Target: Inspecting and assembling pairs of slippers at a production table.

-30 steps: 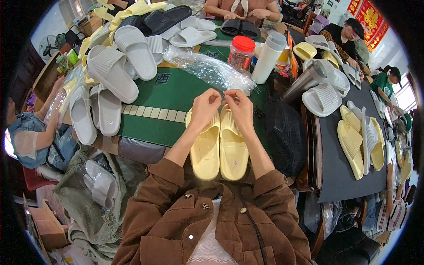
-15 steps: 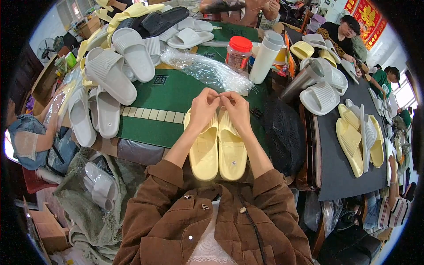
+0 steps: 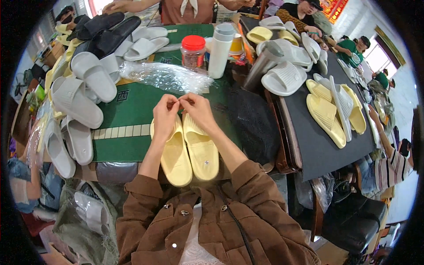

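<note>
A pair of pale yellow slippers lies side by side at the table's near edge, heels toward me. Over their strap ends, my left hand and my right hand meet, thumbs and fingers pinched together. Whatever sits between the fingertips is too small to make out. Both hands partly cover the straps. Just beyond them a bundle of clear plastic strips is spread on the green table mat.
Grey slippers and black slippers are heaped at the left. A red-lidded jar, a white bottle and a steel tumbler stand beyond. More slippers cover the dark table at right. Co-workers sit around.
The view has swung, so the tables and my hands sit further left in it. My fingers stay pinched together over the slippers. The person opposite now has both arms spread wide.
</note>
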`<action>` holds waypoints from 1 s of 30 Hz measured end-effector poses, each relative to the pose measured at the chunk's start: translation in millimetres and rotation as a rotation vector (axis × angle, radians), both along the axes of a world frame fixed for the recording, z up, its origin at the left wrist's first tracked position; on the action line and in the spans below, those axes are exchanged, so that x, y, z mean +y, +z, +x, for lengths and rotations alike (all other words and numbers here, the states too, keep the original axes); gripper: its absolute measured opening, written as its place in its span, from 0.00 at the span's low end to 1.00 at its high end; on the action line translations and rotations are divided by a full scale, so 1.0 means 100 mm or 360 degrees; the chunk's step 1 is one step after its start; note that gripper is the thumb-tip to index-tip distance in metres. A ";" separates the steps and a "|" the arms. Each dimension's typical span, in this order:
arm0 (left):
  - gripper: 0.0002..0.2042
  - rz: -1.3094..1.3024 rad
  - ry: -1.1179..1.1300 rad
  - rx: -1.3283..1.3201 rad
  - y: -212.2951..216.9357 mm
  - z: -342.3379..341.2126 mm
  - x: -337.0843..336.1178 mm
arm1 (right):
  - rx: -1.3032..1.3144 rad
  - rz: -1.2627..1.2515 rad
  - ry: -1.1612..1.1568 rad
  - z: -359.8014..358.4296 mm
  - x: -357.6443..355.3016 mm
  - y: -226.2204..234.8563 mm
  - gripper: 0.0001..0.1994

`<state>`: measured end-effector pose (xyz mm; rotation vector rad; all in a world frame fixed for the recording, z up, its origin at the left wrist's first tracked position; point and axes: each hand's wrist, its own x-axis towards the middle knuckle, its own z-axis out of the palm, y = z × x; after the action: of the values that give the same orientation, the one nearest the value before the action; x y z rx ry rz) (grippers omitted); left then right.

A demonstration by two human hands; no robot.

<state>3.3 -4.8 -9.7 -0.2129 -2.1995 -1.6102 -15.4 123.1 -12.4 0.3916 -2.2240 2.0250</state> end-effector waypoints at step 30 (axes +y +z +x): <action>0.11 -0.0047 -0.0039 -0.0228 -0.08 -0.04 -0.02 | 0.0359 -0.0836 -0.0038 1.50 1.19 1.40 0.06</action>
<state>-1.2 -6.4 -17.6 -0.1375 -2.3371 -1.6534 134.8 242.2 127.5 0.4966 -1.4884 2.3079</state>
